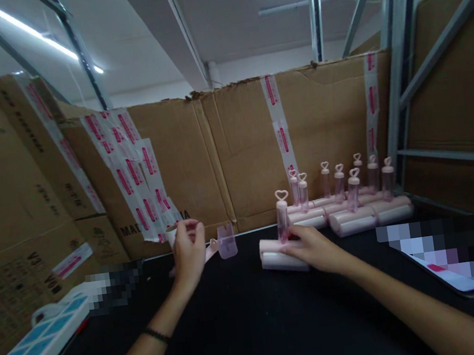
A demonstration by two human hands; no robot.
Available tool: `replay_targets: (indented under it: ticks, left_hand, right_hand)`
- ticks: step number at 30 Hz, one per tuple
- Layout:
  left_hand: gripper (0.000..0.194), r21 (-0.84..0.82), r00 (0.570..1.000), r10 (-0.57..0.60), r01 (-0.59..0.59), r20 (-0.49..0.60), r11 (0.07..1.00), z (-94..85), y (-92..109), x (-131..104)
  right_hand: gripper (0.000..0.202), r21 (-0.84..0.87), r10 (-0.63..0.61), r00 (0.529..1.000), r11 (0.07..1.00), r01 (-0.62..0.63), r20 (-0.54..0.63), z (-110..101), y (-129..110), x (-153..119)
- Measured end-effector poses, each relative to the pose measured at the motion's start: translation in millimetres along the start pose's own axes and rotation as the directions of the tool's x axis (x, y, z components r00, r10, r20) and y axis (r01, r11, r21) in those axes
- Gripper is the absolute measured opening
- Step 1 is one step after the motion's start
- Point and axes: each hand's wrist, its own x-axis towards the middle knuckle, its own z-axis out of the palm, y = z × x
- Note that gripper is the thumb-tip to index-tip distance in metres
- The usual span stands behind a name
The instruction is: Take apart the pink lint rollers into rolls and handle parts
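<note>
My left hand (pixel 188 248) is closed around a white roll (pixel 171 236), whose end shows beside the fingers. Just right of it lie a pink handle piece (pixel 212 249) and a translucent purple cover (pixel 227 241). My right hand (pixel 313 246) grips a lint-roller set (pixel 280 254) on the black table: a pink roll over a white one, with a clear pink tube (pixel 283 221) upright on top, ending in a heart-shaped loop. The thumb and fingers press near the tube's base. Behind that hand, several similar sets (pixel 353 221) stand in rows, their tubes upright.
A cardboard wall (pixel 243 159) with tape closes off the table's back. At the left lies a long white-and-blue power strip (pixel 36 343). A flat, partly blurred device (pixel 464 281) lies at the right. Metal shelf posts (pixel 405 62) rise behind.
</note>
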Motion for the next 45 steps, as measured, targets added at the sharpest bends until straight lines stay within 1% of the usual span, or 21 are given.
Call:
replay_targets:
  ticks: [2,4,7,9,11,14,17,19,21,23,25,27,29,30,33,35,37,39,41,43,45]
  left_hand:
    - [0.036,-0.138,0.995,-0.048,0.060,0.090,0.989,15.6,13.7,-24.3]
    - [0.045,-0.260,0.970,-0.070,0.131,0.232,0.957,27.4,26.4,-47.6]
    - [0.054,-0.375,0.881,-0.053,0.253,0.469,0.892,37.4,42.1,-76.0]
    - [0.056,-0.418,0.833,-0.033,0.311,0.552,0.854,39.9,48.7,-87.7]
    - [0.057,-0.449,0.816,-0.029,0.346,0.577,0.824,39.9,51.7,-93.5]
    - [0.058,-0.502,0.821,-0.049,0.394,0.569,0.769,37.4,52.3,-96.0]
    - [0.057,-0.547,0.818,-0.064,0.437,0.571,0.714,34.6,52.3,-97.0]
    - [0.056,-0.564,0.817,-0.064,0.451,0.574,0.691,32.9,52.3,-97.1]
    - [0.053,-0.581,0.819,-0.067,0.459,0.570,0.673,30.3,50.9,-95.5]
    - [0.053,-0.581,0.820,-0.075,0.463,0.567,0.670,26.4,47.0,-91.7]
    - [0.059,-0.543,0.817,-0.085,0.452,0.570,0.708,22.8,40.5,-86.5]
    - [0.064,-0.436,0.831,-0.073,0.362,0.552,0.824,21.3,32.5,-81.8]
    - [0.060,-0.276,0.858,-0.047,0.216,0.511,0.937,22.5,25.6,-79.1]
    - [0.058,-0.196,0.873,-0.039,0.152,0.485,0.969,23.5,23.5,-78.7]
    - [0.068,-0.020,0.912,-0.044,0.057,0.408,0.998,23.8,26.4,-80.1]
    - [0.078,0.164,0.909,-0.015,-0.059,0.416,0.985,19.4,35.3,-82.0]
    - [0.076,0.374,0.869,0.005,-0.218,0.495,0.901,11.3,45.5,-84.0]
    - [0.069,0.500,0.813,-0.014,-0.344,0.581,0.795,0.9,52.5,-86.7]
    - [0.056,0.511,0.751,-0.021,-0.429,0.660,0.745,-9.6,53.7,-90.0]
    - [0.034,0.438,0.680,0.023,-0.498,0.733,0.749,-17.3,50.5,-92.8]
    - [0.021,0.371,0.627,0.088,-0.562,0.774,0.739,-19.2,46.9,-94.2]
  right_hand:
    - [0.025,0.102,0.053,0.996,0.994,-0.046,-0.065,5.9,1.6,1.7]
    - [0.034,0.230,0.114,0.987,0.969,-0.086,-0.110,13.5,2.0,2.6]
    - [0.043,0.408,0.179,0.977,0.905,-0.116,-0.119,27.3,-2.6,0.7]
    - [0.044,0.493,0.199,0.975,0.861,-0.126,-0.099,37.0,-8.9,-2.9]
    - [0.044,0.554,0.209,0.975,0.822,-0.133,-0.076,46.1,-15.6,-7.3]
    - [0.042,0.606,0.219,0.974,0.783,-0.138,-0.061,55.9,-22.3,-12.3]
    - [0.039,0.627,0.228,0.969,0.769,-0.122,-0.091,57.1,-22.5,-12.6]
    - [0.038,0.633,0.241,0.958,0.769,-0.090,-0.157,51.2,-20.0,-9.8]
    - [0.037,0.628,0.254,0.930,0.777,-0.033,-0.265,39.9,-16.6,-5.3]
    - [0.036,0.604,0.255,0.882,0.796,0.041,-0.396,25.7,-13.1,-0.3]
    - [0.035,0.565,0.245,0.825,0.818,0.105,-0.509,12.8,-10.2,4.0]
    - [0.035,0.532,0.236,0.784,0.836,0.137,-0.574,4.7,-8.3,6.7]
    - [0.037,0.513,0.231,0.770,0.846,0.143,-0.595,2.0,-7.3,7.8]
    - [0.038,0.507,0.229,0.769,0.850,0.140,-0.596,2.1,-7.1,8.0]
    - [0.041,0.488,0.226,0.765,0.863,0.130,-0.603,3.7,-6.1,8.4]
    - [0.043,0.474,0.226,0.756,0.871,0.125,-0.615,3.6,-5.0,9.1]
    - [0.044,0.465,0.225,0.749,0.877,0.123,-0.623,2.2,-3.7,10.4]
    - [0.044,0.460,0.224,0.746,0.879,0.123,-0.627,0.2,-2.7,12.1]
    - [0.044,0.459,0.225,0.744,0.880,0.122,-0.629,-1.6,-2.3,13.8]
    - [0.043,0.459,0.226,0.743,0.880,0.121,-0.630,-2.8,-2.6,15.0]
    - [0.043,0.459,0.225,0.747,0.880,0.119,-0.626,-3.5,-3.6,15.6]
